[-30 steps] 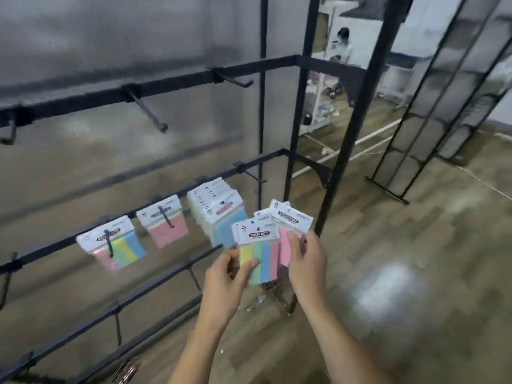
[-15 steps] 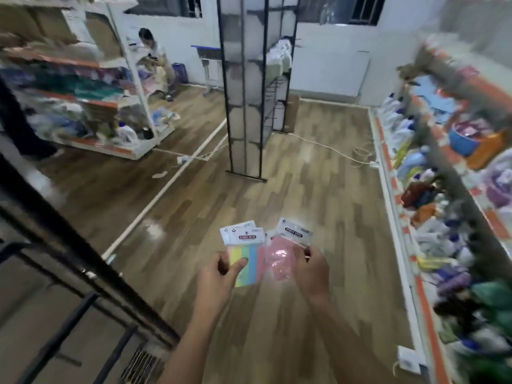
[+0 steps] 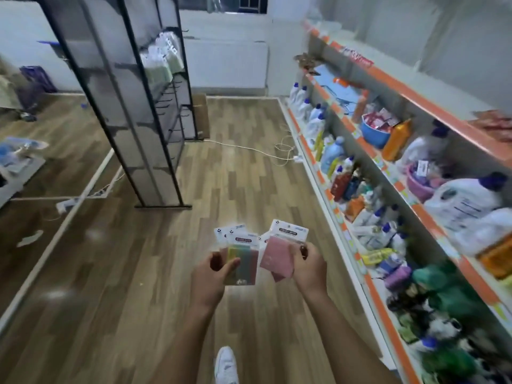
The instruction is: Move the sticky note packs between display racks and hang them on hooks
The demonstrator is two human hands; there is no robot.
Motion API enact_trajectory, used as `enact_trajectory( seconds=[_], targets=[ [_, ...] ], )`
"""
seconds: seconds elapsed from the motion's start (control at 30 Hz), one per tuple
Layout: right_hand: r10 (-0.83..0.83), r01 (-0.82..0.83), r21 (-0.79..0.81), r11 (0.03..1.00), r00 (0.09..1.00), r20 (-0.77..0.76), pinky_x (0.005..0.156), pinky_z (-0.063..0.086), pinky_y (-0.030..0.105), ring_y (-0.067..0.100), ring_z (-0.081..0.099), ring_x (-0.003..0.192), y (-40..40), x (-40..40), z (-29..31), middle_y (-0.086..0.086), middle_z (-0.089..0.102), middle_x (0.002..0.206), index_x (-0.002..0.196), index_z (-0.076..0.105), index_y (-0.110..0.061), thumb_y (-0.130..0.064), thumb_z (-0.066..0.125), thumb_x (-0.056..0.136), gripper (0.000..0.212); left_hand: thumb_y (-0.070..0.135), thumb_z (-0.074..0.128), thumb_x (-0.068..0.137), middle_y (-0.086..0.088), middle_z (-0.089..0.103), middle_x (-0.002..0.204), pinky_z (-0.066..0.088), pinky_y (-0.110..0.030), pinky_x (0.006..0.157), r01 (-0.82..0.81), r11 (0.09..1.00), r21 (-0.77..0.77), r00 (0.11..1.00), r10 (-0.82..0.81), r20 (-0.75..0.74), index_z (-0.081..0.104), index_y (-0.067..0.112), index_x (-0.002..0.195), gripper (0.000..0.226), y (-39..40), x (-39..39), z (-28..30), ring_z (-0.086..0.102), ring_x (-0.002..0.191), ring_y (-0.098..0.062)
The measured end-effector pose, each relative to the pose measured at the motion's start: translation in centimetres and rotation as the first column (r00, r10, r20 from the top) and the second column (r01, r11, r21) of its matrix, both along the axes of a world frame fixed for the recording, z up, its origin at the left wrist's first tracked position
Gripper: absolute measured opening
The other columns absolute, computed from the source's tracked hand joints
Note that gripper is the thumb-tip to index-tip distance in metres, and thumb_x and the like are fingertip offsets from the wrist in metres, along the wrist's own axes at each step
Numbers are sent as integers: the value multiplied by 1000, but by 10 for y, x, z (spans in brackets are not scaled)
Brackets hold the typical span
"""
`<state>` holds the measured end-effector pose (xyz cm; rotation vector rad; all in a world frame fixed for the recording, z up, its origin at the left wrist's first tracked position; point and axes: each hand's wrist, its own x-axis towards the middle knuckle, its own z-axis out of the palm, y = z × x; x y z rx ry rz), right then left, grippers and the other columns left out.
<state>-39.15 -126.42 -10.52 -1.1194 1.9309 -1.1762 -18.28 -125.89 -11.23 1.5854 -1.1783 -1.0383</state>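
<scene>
A single head-worn camera looks forward and down along an aisle of wooden floor (image 3: 155, 273), close above the left hand (image 3: 212, 275) and right hand (image 3: 307, 268); a black display rack (image 3: 130, 106) stands farther ahead-left, stocked shelves (image 3: 388, 167) along the right.

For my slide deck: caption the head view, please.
Left hand and right hand carry sticky note packs toward a black display rack.

Wood-plank floor (image 3: 243, 173) runs to white walls (image 3: 227, 65), with a dark window (image 3: 250, 0) high at the far end. A tall black wire rack (image 3: 133, 112) stands left of centre. Along the right side runs a white shelving unit with orange edging (image 3: 410, 212), crowded with bottles. A white cable (image 3: 249, 148) trails across the floor's far edge. The light is dim and bluish.
</scene>
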Motion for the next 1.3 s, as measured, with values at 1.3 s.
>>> enact_trajectory(
  seconds=[1.3],
  targets=[
    [120, -117, -46, 992, 991, 63, 56, 33, 31, 15, 46, 61, -1092, -36, 33, -4, 52, 64, 69, 46, -14, -20, 65, 92, 31, 15, 74, 85, -3, 71, 77, 47, -31, 65, -178, 982, -69, 982, 173, -74, 67, 9, 81, 9, -1066, -30, 21, 61, 69, -13]
  ],
)
